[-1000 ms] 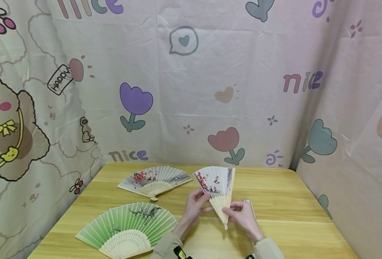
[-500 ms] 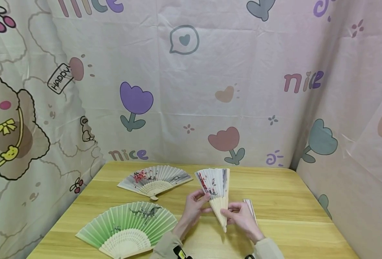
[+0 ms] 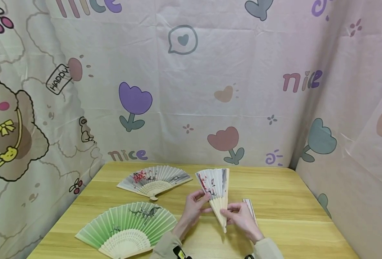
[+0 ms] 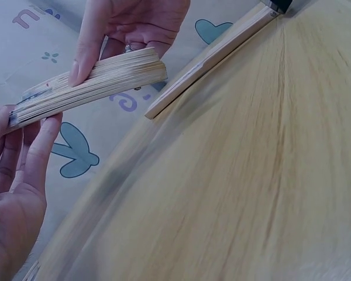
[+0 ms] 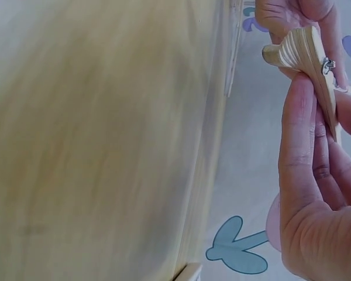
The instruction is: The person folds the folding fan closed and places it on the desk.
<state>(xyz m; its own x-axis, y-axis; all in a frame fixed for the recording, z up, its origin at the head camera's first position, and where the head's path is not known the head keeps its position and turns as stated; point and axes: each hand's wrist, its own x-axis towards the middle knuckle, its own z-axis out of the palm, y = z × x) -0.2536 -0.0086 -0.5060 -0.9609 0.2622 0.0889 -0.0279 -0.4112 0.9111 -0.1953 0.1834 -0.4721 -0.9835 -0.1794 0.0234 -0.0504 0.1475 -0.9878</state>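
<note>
Both hands hold a partly spread folding fan, white with red blossoms and pale ribs, above the table. My left hand pinches its left edge, thumb in front. Lower down, my right hand grips the ribs near the pivot end. In the left wrist view the stacked ribs lie between the left fingers and the right thumb. The right wrist view shows the pivot end with a small metal ring, the right fingers against the ribs.
A grey blossom fan lies spread at the back left, and a green fan spread at the front left. A folded fan lies right of the right hand, partly hidden. Printed cloth surrounds the wooden table.
The held fan has narrowed: its right edge has swung left with the right hand, which shifted slightly left. The left hand stays nearly in place. The other fans have not moved.
</note>
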